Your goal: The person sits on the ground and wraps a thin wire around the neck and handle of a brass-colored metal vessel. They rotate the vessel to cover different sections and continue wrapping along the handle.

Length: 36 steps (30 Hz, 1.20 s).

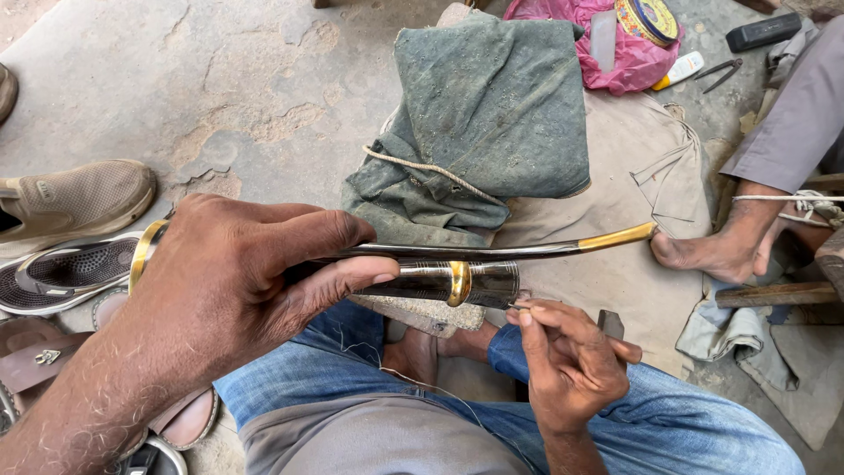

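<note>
The dark curved strap with brass-coloured ends lies across the person's lap, above the blue jeans, with a dark cylindrical piece bearing a brass band directly beneath it. The left hand is clenched around the strap's near portion, thumb and fingers wrapped fully about it. The right hand pinches a thin needle or thread end between thumb and forefinger, at the cylinder's right edge; which of the two it is cannot be told. A light thread trails over the jeans.

Risk, as judged: the fine point sits close to the left fingers, so a slip of the pinch could prick them; the loose thread could snag on the knee.

Beyond the lap, a green cloth bag with a cord rests on a tan sheet. A pink bag at top carries a round tin with a yellow rim, and a small white tube lies beside it. Dark pliers lie nearby. Sandals and a tan shoe sit at left. Another person's bare foot rests at right.
</note>
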Tool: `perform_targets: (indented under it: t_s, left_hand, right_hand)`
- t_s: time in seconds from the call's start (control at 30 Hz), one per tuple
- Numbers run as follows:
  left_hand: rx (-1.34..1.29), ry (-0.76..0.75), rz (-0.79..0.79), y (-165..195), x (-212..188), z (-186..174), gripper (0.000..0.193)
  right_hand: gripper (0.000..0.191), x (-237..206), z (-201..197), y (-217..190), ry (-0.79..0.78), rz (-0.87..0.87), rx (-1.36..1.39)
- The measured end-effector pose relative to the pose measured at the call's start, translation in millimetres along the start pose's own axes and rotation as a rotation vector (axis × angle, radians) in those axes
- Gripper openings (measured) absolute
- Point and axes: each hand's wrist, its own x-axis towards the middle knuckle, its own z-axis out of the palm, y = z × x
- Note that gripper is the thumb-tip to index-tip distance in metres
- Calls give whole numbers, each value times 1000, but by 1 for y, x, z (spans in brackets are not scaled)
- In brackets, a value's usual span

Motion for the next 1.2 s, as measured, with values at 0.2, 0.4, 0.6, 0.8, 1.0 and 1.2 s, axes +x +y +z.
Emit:
perform_targets:
  t_s: [0.2,0.4,0.6,0.8,1.0,1.2]
  left_hand:
    - [20,-37,-48,1,2,0,28]
    - [12,-24,-7,-3,1,2,30]
    - [9,-17,41,-2,1,2,30]
    - [66,-74,-43,1,2,0,31]
    - [-1,-19,21,0,2,2,30]
    - [58,-55,-9,0,4,0,33]
  right_hand:
    - [17,14,-2,5,7,47,-17]
    - [16,40,-3,-7,-67,162,-25]
    - [12,49,-3,-19,-103,103,-144]
    - [16,32,-13,-18,-98,50,-313]
    - [18,-4,-9,4,-4,-9,-131]
    - [20,11,-9,12,6,63,13]
